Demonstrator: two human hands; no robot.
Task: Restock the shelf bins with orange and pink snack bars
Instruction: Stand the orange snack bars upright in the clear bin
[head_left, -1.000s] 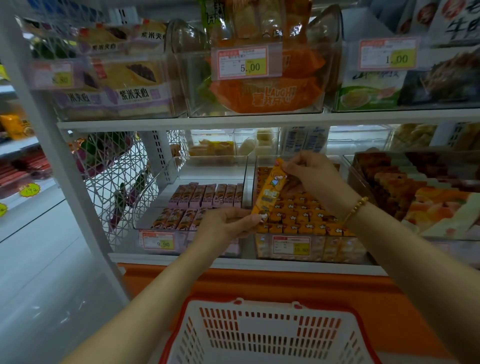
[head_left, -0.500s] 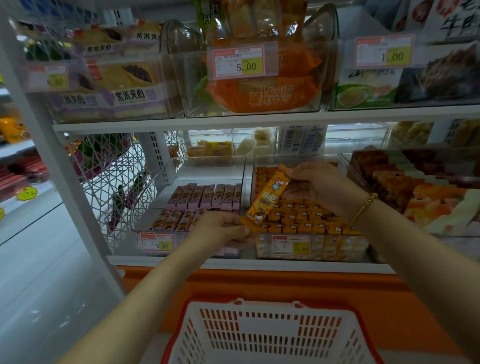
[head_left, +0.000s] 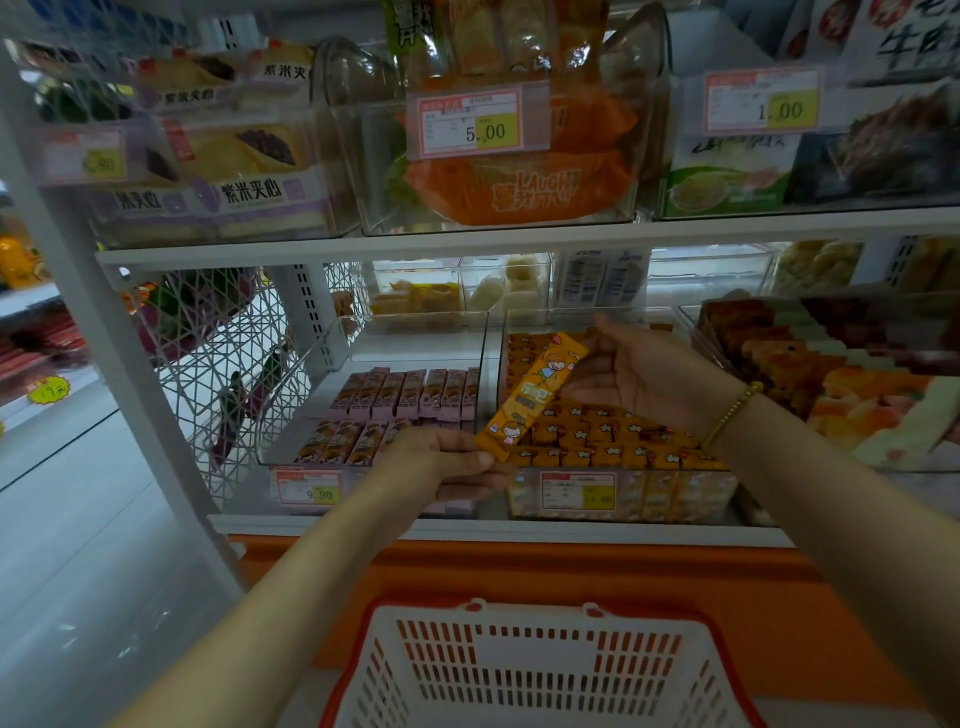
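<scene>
Grip unchanged — left hand (head_left: 441, 462) and right hand (head_left: 644, 379) pinch the orange bar (head_left: 535, 395), now lower.

I log one orange snack bar (head_left: 532, 397), cartoon-printed and tilted, held at both ends above the right bin (head_left: 639, 317), which is packed with orange bars (head_left: 618, 441). In the left bin (head_left: 415, 343), pink bars (head_left: 415, 397) lie in two rows toward the front.

Both bare arms are stretched out forward, the left coming in from the near left and the right from the right side. Left hand (head_left: 441, 462) pinches the near end of the orange snack bar (head_left: 535, 395), fingers curled. Right hand (head_left: 644, 374), palm turned left, has the far end.
</scene>
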